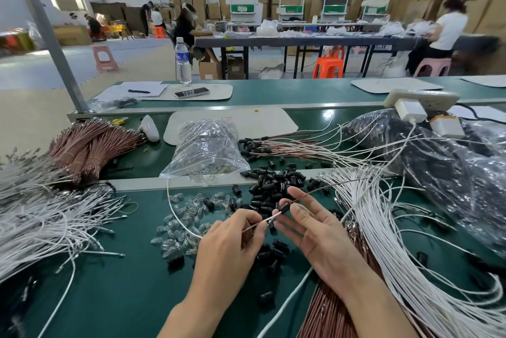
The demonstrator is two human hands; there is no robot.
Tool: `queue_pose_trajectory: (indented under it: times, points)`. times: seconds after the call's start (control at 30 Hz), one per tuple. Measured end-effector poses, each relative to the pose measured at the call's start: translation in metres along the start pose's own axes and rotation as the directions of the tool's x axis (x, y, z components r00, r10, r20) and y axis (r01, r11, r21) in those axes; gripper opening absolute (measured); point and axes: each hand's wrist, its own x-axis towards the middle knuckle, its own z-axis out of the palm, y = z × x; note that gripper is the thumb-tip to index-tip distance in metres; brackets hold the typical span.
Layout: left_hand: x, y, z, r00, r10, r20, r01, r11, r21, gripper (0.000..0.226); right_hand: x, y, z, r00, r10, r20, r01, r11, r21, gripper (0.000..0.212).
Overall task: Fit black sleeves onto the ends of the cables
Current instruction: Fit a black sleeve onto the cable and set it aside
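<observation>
At the left edge of the frame a loose fan of white cables (41, 217) spreads over the green bench (109, 296). Above it, at upper left, lie bundled brown cables (90, 146) tied with bands. Toward the centre a clear plastic bag (208, 146) slumps on the bench, with a scatter of small clear parts (180, 217) below it. Just right of those sits the heap of loose sleeves (273, 184): short, matte black tubes lying every way, a few strayed down beside the wrists.

The left hand (230, 244) rises from the bottom edge at lower centre with its back to the camera. Its fingers are curled, and thumb and forefinger pinch a thin cable (260, 224). The cable is pale where it leaves the pinch and runs up and right to a single black sleeve (284, 208) sitting on its line. Beyond the sleeve a brown length continues toward the upper right. Whether the pale and brown parts are one cable cannot be told.

The right hand (315, 231), palm turned up and leftward, grips this sleeve at its fingertips, with the other fingers loosely extended.

Right of the hands a thick sheaf of cables (383, 228) sweeps down to the lower right corner. Above it lies a dark plastic bag (438, 167), and a power strip (421, 99) sits at upper right.
</observation>
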Motion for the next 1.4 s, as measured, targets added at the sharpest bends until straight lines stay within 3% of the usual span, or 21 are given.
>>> queue_pose_trajectory:
  times: [0.4, 0.67, 0.93, 1.2, 1.4]
  points:
    - [-0.0004, -0.0032, 0.0016, 0.999, -0.009, 0.044, 0.011, 0.999, -0.04, 0.011, -0.0005, 0.0004, 0.0006, 0.999, 0.006, 0.035, -0.005, 1.0, -0.014, 0.034]
    - [-0.0007, -0.0022, 0.0011, 1.0, 0.004, -0.002, -0.004, 0.99, -0.142, 0.002, -0.0001, 0.0026, 0.001, 0.999, 0.025, 0.022, -0.024, 0.999, -0.049, 0.027]
    - [-0.0004, 0.0005, -0.0002, 0.995, 0.09, -0.031, -0.093, 0.988, -0.124, 0.016, 0.0001, 0.0036, 0.0004, 0.999, 0.038, -0.008, -0.038, 0.998, -0.054, 0.024]
    - [-0.0003, -0.0003, 0.0011, 0.983, 0.178, -0.047, -0.182, 0.979, -0.096, 0.005, -0.0014, 0.0037, 0.0023, 0.998, 0.058, -0.022, -0.059, 0.998, -0.037, 0.023]
    - [0.0001, -0.002, 0.0031, 0.983, 0.173, -0.055, -0.176, 0.982, -0.065, 0.019, -0.0017, 0.0042, 0.0031, 0.998, 0.056, -0.012, -0.057, 0.997, -0.042, 0.022]
